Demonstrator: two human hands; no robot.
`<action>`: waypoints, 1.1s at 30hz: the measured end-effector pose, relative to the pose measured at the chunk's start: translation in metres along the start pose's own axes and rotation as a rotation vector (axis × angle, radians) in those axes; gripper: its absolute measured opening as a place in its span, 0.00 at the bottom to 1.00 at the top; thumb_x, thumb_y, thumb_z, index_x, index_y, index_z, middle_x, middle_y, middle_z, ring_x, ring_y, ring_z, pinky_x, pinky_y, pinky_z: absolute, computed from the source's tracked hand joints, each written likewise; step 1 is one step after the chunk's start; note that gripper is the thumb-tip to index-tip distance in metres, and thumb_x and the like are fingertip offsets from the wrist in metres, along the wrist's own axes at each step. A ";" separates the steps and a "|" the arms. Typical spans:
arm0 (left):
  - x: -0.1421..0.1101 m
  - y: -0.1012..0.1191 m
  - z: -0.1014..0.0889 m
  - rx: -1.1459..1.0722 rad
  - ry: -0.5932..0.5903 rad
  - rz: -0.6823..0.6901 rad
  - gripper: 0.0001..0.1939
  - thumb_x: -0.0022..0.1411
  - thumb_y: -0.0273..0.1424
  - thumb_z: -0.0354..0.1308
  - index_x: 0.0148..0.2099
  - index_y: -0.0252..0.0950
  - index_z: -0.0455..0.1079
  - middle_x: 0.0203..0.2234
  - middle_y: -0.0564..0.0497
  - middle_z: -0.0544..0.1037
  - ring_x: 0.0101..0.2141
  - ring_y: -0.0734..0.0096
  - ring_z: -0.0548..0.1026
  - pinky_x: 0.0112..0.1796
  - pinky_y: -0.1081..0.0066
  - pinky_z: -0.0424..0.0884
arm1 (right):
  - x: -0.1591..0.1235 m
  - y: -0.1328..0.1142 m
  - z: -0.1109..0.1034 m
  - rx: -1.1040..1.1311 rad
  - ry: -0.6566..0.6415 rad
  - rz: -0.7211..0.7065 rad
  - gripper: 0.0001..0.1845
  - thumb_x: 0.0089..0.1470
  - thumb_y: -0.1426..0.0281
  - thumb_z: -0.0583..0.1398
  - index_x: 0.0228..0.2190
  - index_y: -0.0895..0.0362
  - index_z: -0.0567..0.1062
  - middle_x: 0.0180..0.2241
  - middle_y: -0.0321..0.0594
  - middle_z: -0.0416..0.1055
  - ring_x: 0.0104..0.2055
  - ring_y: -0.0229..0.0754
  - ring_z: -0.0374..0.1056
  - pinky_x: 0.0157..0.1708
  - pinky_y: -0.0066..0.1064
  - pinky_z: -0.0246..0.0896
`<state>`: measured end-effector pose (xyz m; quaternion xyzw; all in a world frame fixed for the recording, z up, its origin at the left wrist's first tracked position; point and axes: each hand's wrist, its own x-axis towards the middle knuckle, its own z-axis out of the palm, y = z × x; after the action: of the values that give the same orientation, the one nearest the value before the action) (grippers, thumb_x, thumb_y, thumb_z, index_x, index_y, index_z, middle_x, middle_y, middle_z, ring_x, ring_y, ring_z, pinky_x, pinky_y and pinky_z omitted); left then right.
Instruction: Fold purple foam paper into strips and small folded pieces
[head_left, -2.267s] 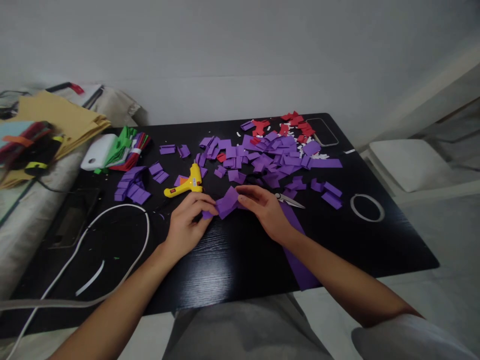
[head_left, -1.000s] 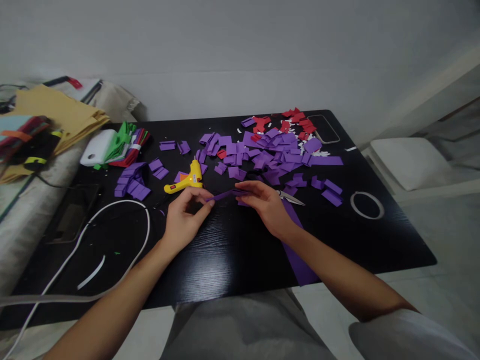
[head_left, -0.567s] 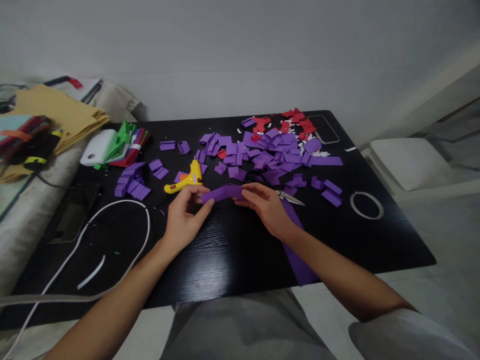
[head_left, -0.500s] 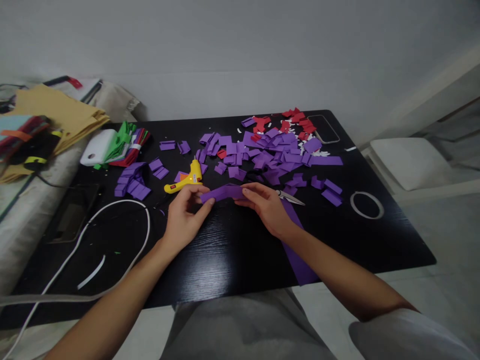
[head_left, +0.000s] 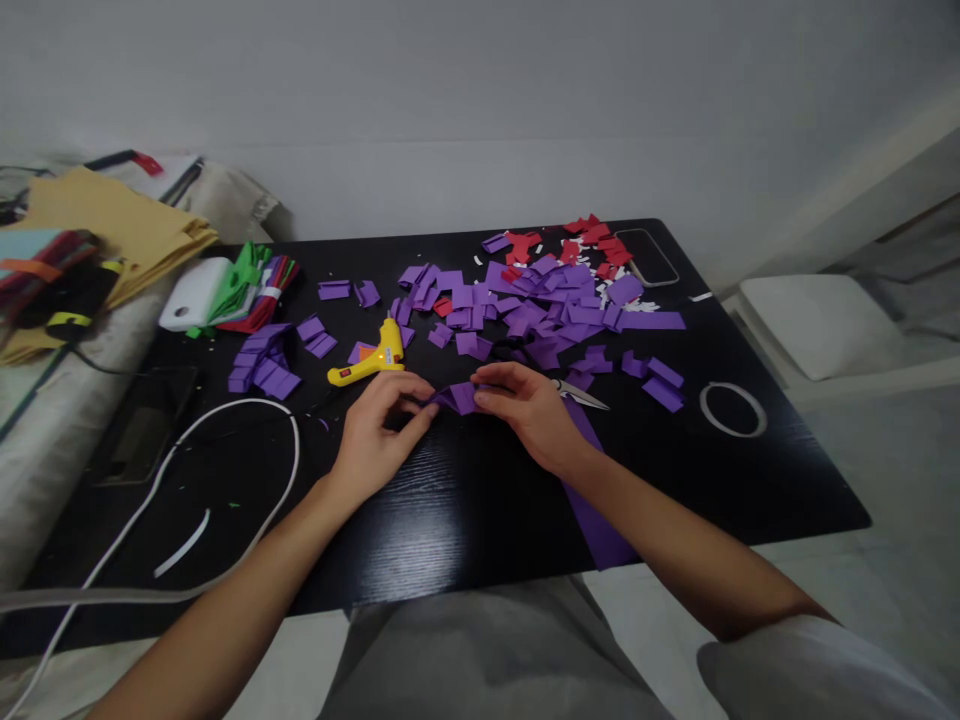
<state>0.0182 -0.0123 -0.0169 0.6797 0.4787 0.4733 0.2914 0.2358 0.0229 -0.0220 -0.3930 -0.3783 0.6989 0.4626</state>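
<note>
A folded strip of purple paper point(head_left: 459, 397) is held between my two hands over the middle of the black table. My left hand point(head_left: 384, 415) pinches its left end with thumb and fingers. At the other end, my right hand point(head_left: 521, 405) grips the strip between thumb and forefinger. The paper is creased and bent in its middle. Just beyond my left hand lies a yellow glue gun point(head_left: 373, 358). Scissors point(head_left: 581, 394) lie behind my right hand, their handles partly hidden among purple pieces. A long purple sheet point(head_left: 600, 525) runs under my right forearm.
Many folded purple pieces point(head_left: 555, 300) are heaped at the back, with red pieces point(head_left: 600, 240) behind them. A tape ring point(head_left: 733, 410) lies at right. A white cable point(head_left: 296, 450) loops at left, near a dark phone point(head_left: 142, 425) and colored bundles point(head_left: 251, 290).
The purple strip has gone from stretched out to folded and bunched in the middle. My left hand has shifted slightly right, closer to my right hand.
</note>
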 end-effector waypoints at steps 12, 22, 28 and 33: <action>0.001 0.005 -0.004 0.234 0.063 0.126 0.01 0.68 0.28 0.61 0.40 0.37 0.72 0.38 0.49 0.77 0.43 0.65 0.76 0.49 0.61 0.72 | -0.002 0.002 0.001 -0.126 -0.062 -0.074 0.21 0.40 0.71 0.77 0.39 0.52 0.81 0.37 0.36 0.80 0.42 0.40 0.77 0.52 0.37 0.73; -0.002 0.007 0.001 0.223 -0.006 0.268 0.08 0.65 0.26 0.66 0.47 0.38 0.76 0.39 0.49 0.82 0.42 0.65 0.80 0.48 0.61 0.73 | -0.008 0.012 0.006 -0.279 -0.084 -0.199 0.13 0.47 0.64 0.75 0.35 0.53 0.83 0.36 0.37 0.81 0.40 0.43 0.78 0.49 0.39 0.75; -0.002 0.006 0.003 0.238 -0.008 0.297 0.08 0.65 0.27 0.67 0.46 0.39 0.78 0.40 0.47 0.82 0.42 0.65 0.80 0.47 0.61 0.74 | -0.010 0.011 0.008 -0.323 -0.090 -0.238 0.09 0.50 0.64 0.73 0.34 0.53 0.84 0.35 0.37 0.82 0.40 0.42 0.78 0.48 0.37 0.74; -0.003 0.008 0.003 0.212 0.013 0.236 0.07 0.65 0.29 0.68 0.46 0.39 0.79 0.37 0.49 0.82 0.40 0.66 0.79 0.44 0.64 0.75 | -0.011 0.014 0.007 -0.327 -0.067 -0.242 0.11 0.50 0.66 0.73 0.37 0.52 0.84 0.35 0.36 0.82 0.39 0.42 0.78 0.46 0.36 0.74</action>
<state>0.0240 -0.0179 -0.0123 0.7551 0.4446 0.4554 0.1573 0.2279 0.0078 -0.0296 -0.3910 -0.5463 0.5805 0.4602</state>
